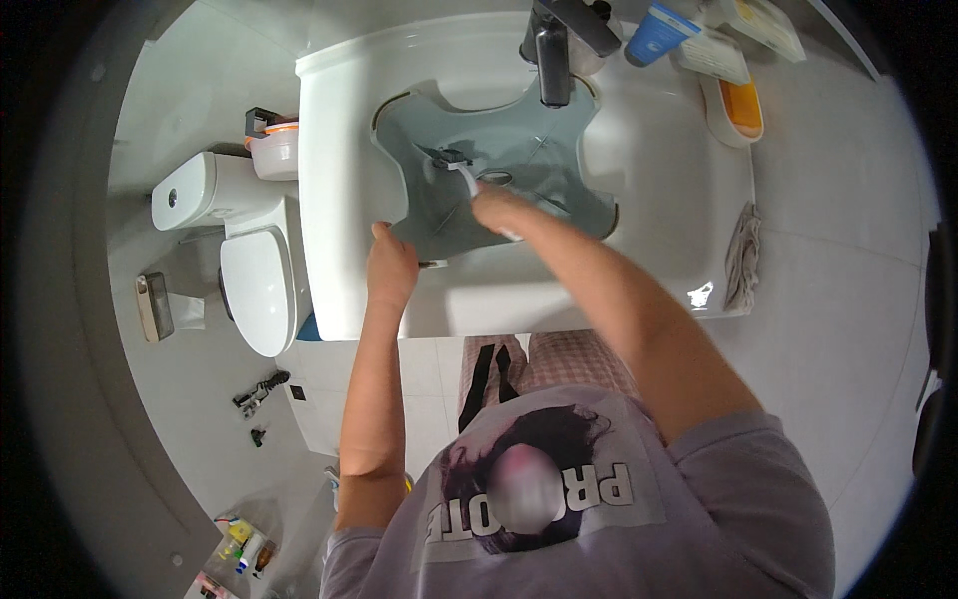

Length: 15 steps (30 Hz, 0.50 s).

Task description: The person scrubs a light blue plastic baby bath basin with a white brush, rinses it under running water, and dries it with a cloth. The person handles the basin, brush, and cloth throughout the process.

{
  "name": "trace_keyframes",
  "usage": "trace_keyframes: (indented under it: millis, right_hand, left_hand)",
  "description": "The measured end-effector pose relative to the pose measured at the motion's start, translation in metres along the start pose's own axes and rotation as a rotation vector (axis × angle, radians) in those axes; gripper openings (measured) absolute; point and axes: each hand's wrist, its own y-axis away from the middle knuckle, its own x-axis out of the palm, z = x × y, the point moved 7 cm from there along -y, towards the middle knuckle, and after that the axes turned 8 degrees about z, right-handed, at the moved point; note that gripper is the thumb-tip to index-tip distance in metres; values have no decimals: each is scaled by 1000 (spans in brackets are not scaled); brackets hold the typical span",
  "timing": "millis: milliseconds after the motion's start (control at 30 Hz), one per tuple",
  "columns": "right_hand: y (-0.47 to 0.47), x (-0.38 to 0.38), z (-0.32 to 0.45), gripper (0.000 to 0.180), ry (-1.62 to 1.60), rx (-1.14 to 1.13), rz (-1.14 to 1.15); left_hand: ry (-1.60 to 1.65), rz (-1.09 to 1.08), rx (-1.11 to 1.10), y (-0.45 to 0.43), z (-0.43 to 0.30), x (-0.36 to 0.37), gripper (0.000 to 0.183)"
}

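Observation:
A grey-blue plastic piece [438, 202], seemingly an upturned stool with four flared legs, sits in the white washbasin [658, 187]. My left hand [393, 262] grips its near-left corner at the basin's front. My right hand [498, 208] is closed around the white handle of a brush [465, 178]. The brush head is inside the plastic piece, left of an oval hole [495, 178], near a dark patch [443, 156]. Whether the bristles touch the surface is hard to tell.
A dark metal faucet [554, 64] overhangs the piece's far side. A blue tube [658, 34], a white container with an orange inside [737, 108] and a grey cloth [742, 258] lie along the right edge. A white toilet [258, 284] and a lidded tub [275, 150] stand left.

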Motion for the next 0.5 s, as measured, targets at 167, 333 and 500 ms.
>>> trace_keyframes:
  millis: [167,333,500]
  right_hand:
    - [37,-36,13,42,482,-34,6]
    - [98,-52,58,56,666,-95,-247]
    - [104,-91,10,55,609,120,-271]
  left_hand:
    - [-57,-67,49,2,5,2,34]
    - [-119,-45,21,6,-5,-3,36]
    - [-222,-54,-20,14,-17,-4,36]
